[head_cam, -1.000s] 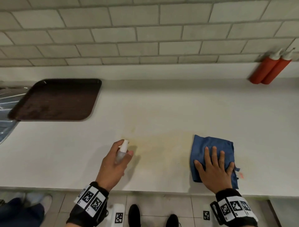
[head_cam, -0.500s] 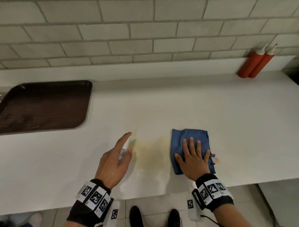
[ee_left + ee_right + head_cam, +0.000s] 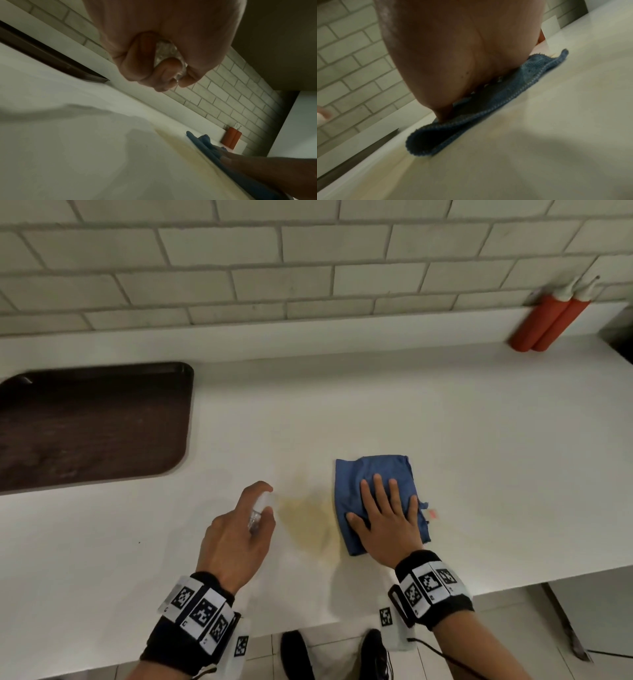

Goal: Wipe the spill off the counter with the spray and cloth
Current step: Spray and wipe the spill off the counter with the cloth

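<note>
A yellowish spill [image 3: 310, 522] stains the white counter [image 3: 376, 412] near its front edge. My left hand [image 3: 239, 535] grips a small clear spray bottle [image 3: 257, 513] just left of the spill, index finger curled over its white top. In the left wrist view the fingers wrap the spray bottle [image 3: 167, 54], with the spill [image 3: 181, 146] below to the right. A folded blue cloth [image 3: 373, 477] lies right of the spill. My right hand [image 3: 387, 518] presses flat on it, fingers straight and spread. In the right wrist view the palm bears down on the blue cloth [image 3: 471, 121].
A dark brown tray [image 3: 89, 426] lies at the counter's left. Two red squeeze bottles [image 3: 551, 320] lean against the tiled wall at the back right. The counter's front edge runs just under my wrists, with my shoes [image 3: 298, 655] on the floor tiles below.
My right hand has slid the cloth leftward, up against the spill, and the visible stain is narrower. The left index finger, stretched out half a second ago, now curls over the bottle's top.
</note>
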The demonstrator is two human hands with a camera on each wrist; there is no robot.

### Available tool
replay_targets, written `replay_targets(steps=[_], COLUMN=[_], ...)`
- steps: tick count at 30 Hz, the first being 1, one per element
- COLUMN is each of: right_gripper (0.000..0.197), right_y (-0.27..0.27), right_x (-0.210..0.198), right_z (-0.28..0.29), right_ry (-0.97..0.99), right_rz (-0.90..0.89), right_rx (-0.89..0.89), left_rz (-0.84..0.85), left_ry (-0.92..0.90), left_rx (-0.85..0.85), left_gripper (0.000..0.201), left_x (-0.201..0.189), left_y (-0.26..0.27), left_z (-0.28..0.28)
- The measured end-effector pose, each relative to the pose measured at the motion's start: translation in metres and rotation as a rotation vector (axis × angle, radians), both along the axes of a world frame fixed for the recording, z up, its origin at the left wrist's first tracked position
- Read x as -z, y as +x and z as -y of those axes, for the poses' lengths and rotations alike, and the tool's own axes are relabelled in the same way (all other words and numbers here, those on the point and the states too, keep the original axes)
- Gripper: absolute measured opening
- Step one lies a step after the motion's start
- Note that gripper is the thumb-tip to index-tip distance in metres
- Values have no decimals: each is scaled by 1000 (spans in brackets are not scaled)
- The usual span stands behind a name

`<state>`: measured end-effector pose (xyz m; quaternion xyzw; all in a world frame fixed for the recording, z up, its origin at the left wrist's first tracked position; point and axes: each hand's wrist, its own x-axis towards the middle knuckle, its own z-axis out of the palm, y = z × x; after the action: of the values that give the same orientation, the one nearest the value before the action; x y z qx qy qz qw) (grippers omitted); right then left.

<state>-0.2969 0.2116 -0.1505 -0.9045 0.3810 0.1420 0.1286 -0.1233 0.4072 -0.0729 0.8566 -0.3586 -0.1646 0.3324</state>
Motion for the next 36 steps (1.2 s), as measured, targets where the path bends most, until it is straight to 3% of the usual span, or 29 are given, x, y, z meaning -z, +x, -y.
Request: replay_targets(steps=[5, 9, 14, 19, 23, 28, 32, 36], right_gripper=[101, 111, 81, 76, 88, 80, 89, 95], right_y=[-9, 13, 76, 104, 67, -36, -105, -85], right_x=[-2, -9, -10, -8, -8, -4, -14, -14], right_z=[-16, -4, 19, 13, -7, -31, 27, 90], right_ry=[-27, 14, 31, 15, 31, -24, -21, 16], right_rz=[53, -50, -25, -10, -3, 87, 9, -52], right_rx=[-17, -45, -84, -146, -243, -284, -88, 1], left_rz=[32, 28, 28, 26, -12, -5, -22, -12], left_ry=[83, 113, 112, 113, 142, 129, 132, 125], left_rx=[37, -15, 4, -88, -75, -160, -144, -174], left_gripper=[41, 32, 44, 34, 40, 34, 37, 45], left_x=[-4, -4, -7, -6, -5, -8, -9, -11], left_y=[15, 27, 33, 29, 21, 3, -23, -45], left_z=[3, 2, -3, -7, -12, -11, 3, 14])
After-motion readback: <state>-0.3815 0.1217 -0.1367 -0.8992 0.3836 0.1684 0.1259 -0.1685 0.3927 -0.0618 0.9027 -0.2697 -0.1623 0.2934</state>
